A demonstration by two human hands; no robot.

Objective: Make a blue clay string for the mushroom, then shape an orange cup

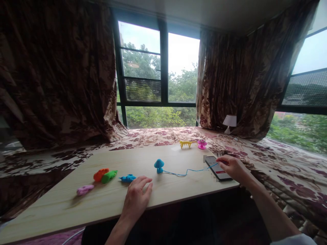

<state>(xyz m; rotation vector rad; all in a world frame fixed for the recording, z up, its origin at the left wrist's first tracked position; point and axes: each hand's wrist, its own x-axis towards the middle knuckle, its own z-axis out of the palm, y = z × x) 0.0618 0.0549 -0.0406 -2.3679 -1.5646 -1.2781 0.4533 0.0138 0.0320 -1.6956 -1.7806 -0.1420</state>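
Observation:
A blue mushroom-shaped figure, apparently modelling clay, stands upright on the wooden table. From its base a thin blue strand runs rightward in loose bends and over the phone. My right hand pinches the strand's far end just above the phone's screen. My left hand lies on the table near its front edge, fingers loosely apart and holding nothing. Right by its fingertips is a lump of blue clay; whether they touch it I cannot tell.
On the light wooden table lie orange, green and pink lumps at left. A yellow long-legged figure and a pink stand are at the back. The phone lies right; a small lamp stands beyond.

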